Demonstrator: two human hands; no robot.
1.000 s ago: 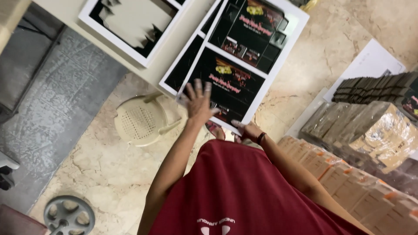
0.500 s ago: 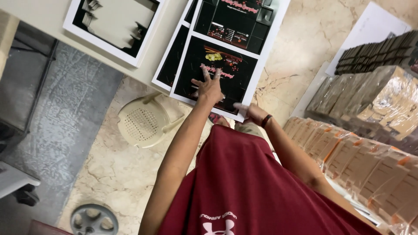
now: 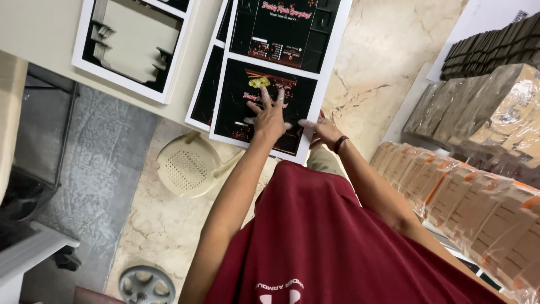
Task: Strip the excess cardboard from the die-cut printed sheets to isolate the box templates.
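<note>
Left hand [image 3: 269,119] spread flat, fingers wide, pressing on topmost black printed sheet [image 3: 264,93] of stack overhanging pale table edge [image 3: 50,34]. Right hand [image 3: 322,130] open at sheet's lower right corner, gripping nothing visibly; dark wristband [image 3: 340,144] on that wrist. Second printed sheet [image 3: 132,42] lying apart to the left. Beige plastic stool [image 3: 188,168] on marble floor below. Risk judged: overhanging sheets sliding off under uneven pressure, or corner creasing from one-sided pull. Wrapped cardboard bundles [image 3: 478,191] stacked close at right.
</note>
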